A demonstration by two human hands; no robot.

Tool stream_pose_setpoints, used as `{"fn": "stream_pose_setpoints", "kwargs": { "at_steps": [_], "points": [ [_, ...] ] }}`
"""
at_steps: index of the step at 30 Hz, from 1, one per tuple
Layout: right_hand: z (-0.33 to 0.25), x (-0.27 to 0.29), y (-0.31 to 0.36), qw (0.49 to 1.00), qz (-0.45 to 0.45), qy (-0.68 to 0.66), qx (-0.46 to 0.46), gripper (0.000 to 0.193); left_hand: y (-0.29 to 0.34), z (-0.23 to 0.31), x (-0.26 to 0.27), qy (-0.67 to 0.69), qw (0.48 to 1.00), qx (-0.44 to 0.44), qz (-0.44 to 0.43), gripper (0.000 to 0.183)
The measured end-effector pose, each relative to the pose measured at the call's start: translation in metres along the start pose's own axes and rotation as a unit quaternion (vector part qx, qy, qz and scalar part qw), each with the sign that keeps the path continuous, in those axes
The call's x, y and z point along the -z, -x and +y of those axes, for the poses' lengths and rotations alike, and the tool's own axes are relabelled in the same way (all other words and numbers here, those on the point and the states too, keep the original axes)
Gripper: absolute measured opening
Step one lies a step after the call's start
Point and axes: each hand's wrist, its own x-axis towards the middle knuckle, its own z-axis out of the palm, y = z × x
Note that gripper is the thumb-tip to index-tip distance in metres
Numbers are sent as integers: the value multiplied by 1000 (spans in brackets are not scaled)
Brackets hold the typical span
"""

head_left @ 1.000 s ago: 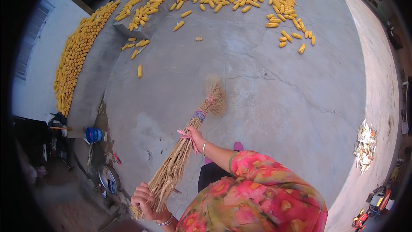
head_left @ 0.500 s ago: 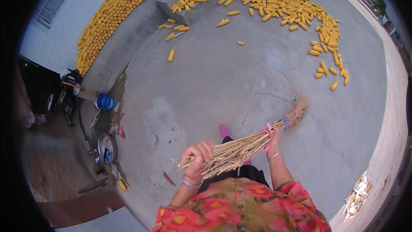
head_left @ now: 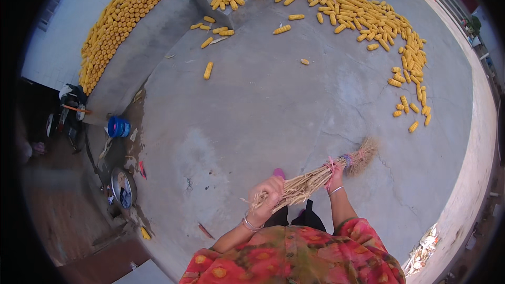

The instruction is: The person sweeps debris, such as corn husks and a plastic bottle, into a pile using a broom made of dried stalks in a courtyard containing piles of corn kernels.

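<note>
A straw broom (head_left: pixel 305 185), a bundle of dry tan stalks, lies slantwise across the front of my body. My left hand (head_left: pixel 266 198) is closed round the loose stalk ends. Near the bristle end, where pink and bluish ties bind the stalks, my right hand (head_left: pixel 334 178) grips the bundle. The frayed bristles (head_left: pixel 363 156) point up and to the right, above the concrete floor. Part of the fingers of my right hand is hidden by the ties and stalks.
Yellow corn cobs (head_left: pixel 368 18) lie spread at the far right, and a stacked corn pile (head_left: pixel 118 21) leans along the far-left wall. A concrete step (head_left: pixel 244 13) carries more cobs. At left stand a blue bucket (head_left: pixel 119 127) and a metal basin (head_left: pixel 124 188). Dry husks (head_left: pixel 423 250) lie near right.
My left hand has moved right and slightly up, toward my right hand. The bristle end has dropped a little lower in view, and my view has shifted slightly.
</note>
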Motion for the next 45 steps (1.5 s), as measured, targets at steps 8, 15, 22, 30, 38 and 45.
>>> {"fn": "stream_pose_setpoints", "kwargs": {
  "at_steps": [8, 15, 22, 30, 38, 45],
  "points": [
    [177, -293, 39, 922, -124, 279, -238, 32, 30, 150, 73, -211, 909, -197, 302, 27],
    [181, -367, 75, 876, -236, 308, -285, 47, 30, 207, 80, -223, 879, -287, 308, 34],
    [70, -355, 11, 918, -205, 245, -234, 44, -52, 167, 79, -114, 910, -273, 290, 35],
    [-10, -366, -77, 919, -150, 289, -223, 30, -167, 97, 40, -103, 929, -190, 299, 29],
    [99, -436, -67, 806, -230, 391, -380, 33, -163, 136, 2, -255, 792, -276, 482, 30],
    [108, -466, -39, 762, -287, 390, -430, 43, -133, 158, 12, -231, 765, -349, 489, 34]
  ]
}}
